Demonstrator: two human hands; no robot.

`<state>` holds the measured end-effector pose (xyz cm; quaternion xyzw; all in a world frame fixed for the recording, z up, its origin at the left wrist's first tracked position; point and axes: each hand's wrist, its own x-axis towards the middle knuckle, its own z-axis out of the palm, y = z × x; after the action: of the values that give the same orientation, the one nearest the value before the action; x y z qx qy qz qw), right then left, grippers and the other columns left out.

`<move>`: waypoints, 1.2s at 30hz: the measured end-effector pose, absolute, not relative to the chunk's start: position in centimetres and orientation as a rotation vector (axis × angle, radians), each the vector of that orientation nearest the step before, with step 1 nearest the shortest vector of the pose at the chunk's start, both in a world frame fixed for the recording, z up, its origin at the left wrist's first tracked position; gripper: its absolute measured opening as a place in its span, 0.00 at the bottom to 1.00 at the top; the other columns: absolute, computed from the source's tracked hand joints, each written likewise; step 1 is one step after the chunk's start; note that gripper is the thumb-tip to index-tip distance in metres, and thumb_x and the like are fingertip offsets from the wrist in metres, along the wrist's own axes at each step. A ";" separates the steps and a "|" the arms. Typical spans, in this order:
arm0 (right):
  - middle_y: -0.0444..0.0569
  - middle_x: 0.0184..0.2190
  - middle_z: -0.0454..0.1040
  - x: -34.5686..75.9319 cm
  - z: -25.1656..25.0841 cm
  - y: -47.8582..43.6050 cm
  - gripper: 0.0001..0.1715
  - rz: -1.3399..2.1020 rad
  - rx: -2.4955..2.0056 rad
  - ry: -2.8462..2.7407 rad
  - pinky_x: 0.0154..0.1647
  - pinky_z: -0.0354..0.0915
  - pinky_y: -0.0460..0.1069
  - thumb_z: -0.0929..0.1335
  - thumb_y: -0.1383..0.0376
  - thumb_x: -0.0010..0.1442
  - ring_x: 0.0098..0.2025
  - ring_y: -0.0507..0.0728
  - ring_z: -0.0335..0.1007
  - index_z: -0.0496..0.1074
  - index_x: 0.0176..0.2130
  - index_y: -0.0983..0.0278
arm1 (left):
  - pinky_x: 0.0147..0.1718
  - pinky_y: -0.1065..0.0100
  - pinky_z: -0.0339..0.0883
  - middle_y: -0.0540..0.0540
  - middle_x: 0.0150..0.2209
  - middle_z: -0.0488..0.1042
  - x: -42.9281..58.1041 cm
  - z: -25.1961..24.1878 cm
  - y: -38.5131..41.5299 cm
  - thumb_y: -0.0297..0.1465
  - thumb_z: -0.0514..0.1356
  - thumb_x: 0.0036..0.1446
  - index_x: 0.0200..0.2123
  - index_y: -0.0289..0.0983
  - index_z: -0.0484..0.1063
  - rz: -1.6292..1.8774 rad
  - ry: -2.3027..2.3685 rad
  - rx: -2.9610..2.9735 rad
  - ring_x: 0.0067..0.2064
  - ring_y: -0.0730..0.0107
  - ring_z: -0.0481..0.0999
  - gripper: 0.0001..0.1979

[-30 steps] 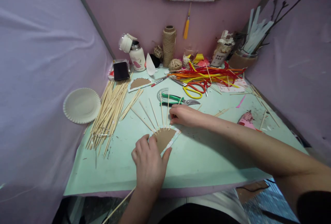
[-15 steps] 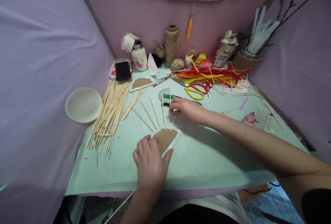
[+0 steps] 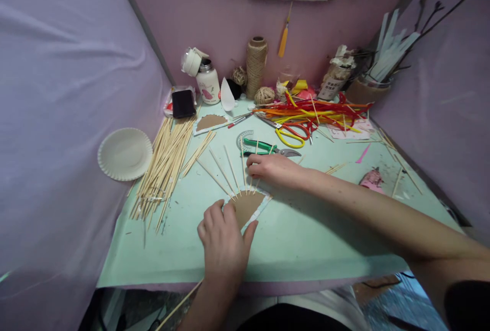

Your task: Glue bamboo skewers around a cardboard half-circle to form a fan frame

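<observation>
A brown cardboard half-round point(image 3: 247, 206) with a pale patterned border lies on the table. Several thin bamboo sticks point(image 3: 229, 165) fan out from its curved edge. My left hand point(image 3: 225, 239) holds the cardboard at its near left side, fingers on one edge and thumb on the other. Above the curved edge, my right hand point(image 3: 273, 169) has its fingers closed around a bamboo stick at the right part of the fan; the fingertips partly hide the sticks there. Just behind that hand lie green-handled pruning shears point(image 3: 264, 146) and a clear protractor point(image 3: 245, 138).
On the left are a heap of bamboo sticks point(image 3: 164, 168) and a white plate point(image 3: 124, 154). Scissors point(image 3: 293, 135), red and yellow strips point(image 3: 317, 111), a twine spool point(image 3: 256, 66) and an uncapped bottle point(image 3: 208, 83) stand or lie farther back. A second cardboard half-round point(image 3: 210, 122) lies behind the fan.
My right hand has shifted slightly left and down along the sticks. Sticks at the fan's right now lean farther right, and more of the pruning shears shows. My left hand stays on the cardboard.
</observation>
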<state>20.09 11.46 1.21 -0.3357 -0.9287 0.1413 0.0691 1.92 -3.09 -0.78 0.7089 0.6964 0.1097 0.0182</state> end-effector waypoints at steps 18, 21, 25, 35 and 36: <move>0.52 0.43 0.72 20.7 2.5 9.4 0.09 0.785 -1.340 -2.637 0.37 0.59 0.48 0.71 0.63 0.61 0.40 0.56 0.69 0.76 0.41 0.65 | 0.46 0.50 0.64 0.35 0.51 0.69 1.6 -1.3 -3.1 0.41 0.64 0.57 0.44 0.36 0.66 0.363 2.147 2.246 0.52 0.48 0.67 0.19; 0.53 0.43 0.71 20.2 2.5 9.6 0.11 0.825 -1.404 -2.609 0.39 0.60 0.49 0.72 0.61 0.61 0.41 0.57 0.69 0.76 0.42 0.66 | 0.46 0.50 0.64 0.35 0.51 0.69 1.7 -1.2 -3.1 0.41 0.65 0.57 0.44 0.36 0.66 0.347 2.164 2.232 0.52 0.48 0.67 0.19; 0.52 0.42 0.71 19.9 2.8 10.0 0.09 0.852 -1.427 -2.664 0.40 0.60 0.48 0.72 0.63 0.60 0.41 0.57 0.69 0.76 0.40 0.66 | 0.46 0.50 0.63 0.35 0.51 0.69 1.4 -1.7 -3.1 0.42 0.63 0.58 0.45 0.36 0.66 0.362 2.121 2.259 0.52 0.48 0.67 0.19; 0.51 0.38 0.72 19.6 2.8 11.1 0.07 0.875 -1.413 -2.702 0.39 0.60 0.47 0.73 0.63 0.58 0.39 0.57 0.69 0.77 0.36 0.66 | 0.45 0.51 0.63 0.36 0.51 0.69 1.3 -1.9 -3.1 0.43 0.63 0.58 0.46 0.36 0.66 0.375 2.127 2.279 0.51 0.48 0.67 0.20; 0.51 0.38 0.73 19.6 2.8 11.1 0.07 0.870 -1.412 -2.705 0.39 0.60 0.47 0.74 0.64 0.58 0.39 0.57 0.69 0.77 0.36 0.66 | 0.45 0.51 0.63 0.36 0.50 0.69 1.3 -1.9 -3.1 0.43 0.63 0.58 0.46 0.36 0.66 0.375 2.131 2.279 0.51 0.48 0.67 0.20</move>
<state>19.55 11.11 2.76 -0.4450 -0.8524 0.2741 -0.0157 1.28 -3.11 -1.87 0.7252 0.6781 0.1194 -0.0003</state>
